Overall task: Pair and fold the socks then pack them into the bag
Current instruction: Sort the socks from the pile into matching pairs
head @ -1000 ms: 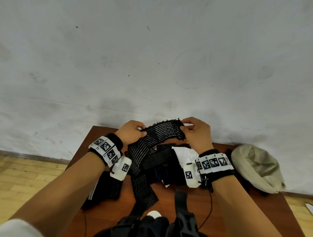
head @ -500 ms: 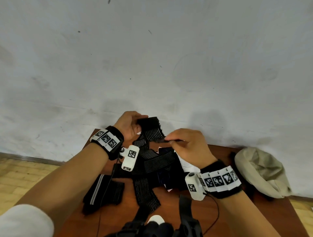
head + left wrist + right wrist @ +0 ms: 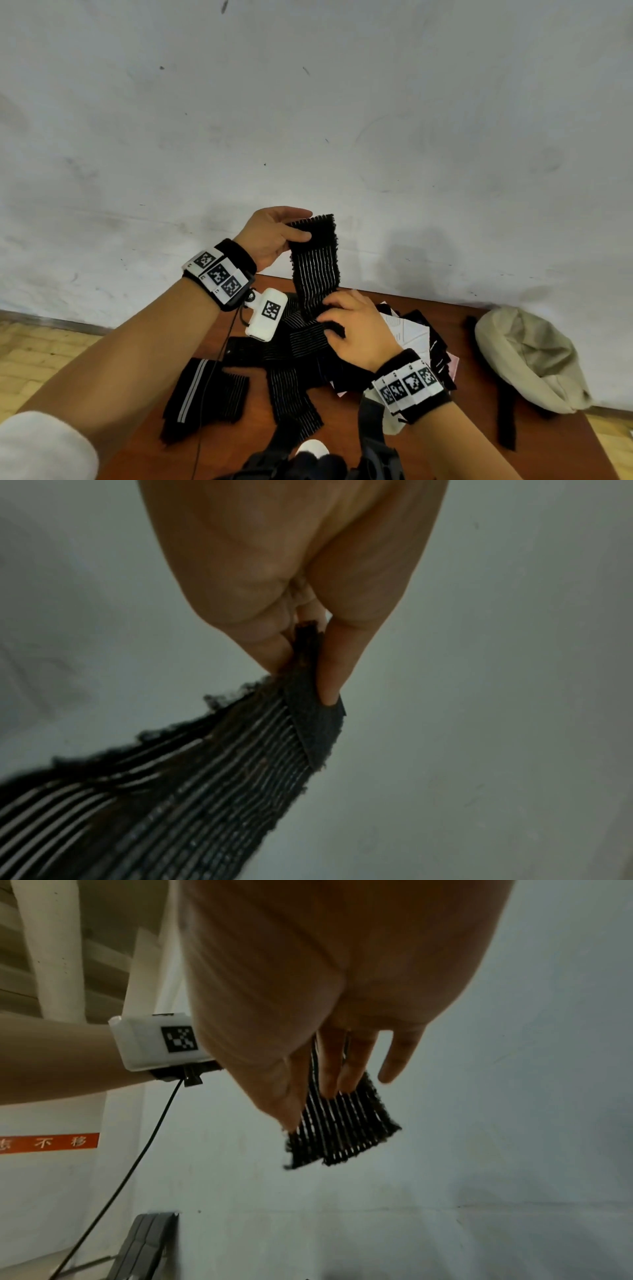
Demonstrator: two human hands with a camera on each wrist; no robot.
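Holding a striped sock [image 3: 317, 270] upright between two hands: the left hand [image 3: 270, 236] pinches its top cuff between thumb and fingers [image 3: 330, 669], while the right hand [image 3: 359, 329] grips the lower end, thumb on one face and fingers [image 3: 330, 1069] on the other. One second ago the same sock was stretched level between both hands at equal height; the right hand has since dropped below the left, turning the sock from horizontal to vertical. This suggests the sock is being straightened before its mate is laid against it, so pairing appears to be at an early stage.

Below the right fingers, the remaining socks [image 3: 294, 383] lie heaped on the table [image 3: 445, 442], among them one with a pale stripe [image 3: 202, 394] below the left wrist. White paper [image 3: 407, 330] shows just beyond the right knuckles.

The bag [image 3: 527, 363], beige, lies well to the right of the right hand. Its opening faces away; its contents cannot be seen, and no sock visibly rests in it.
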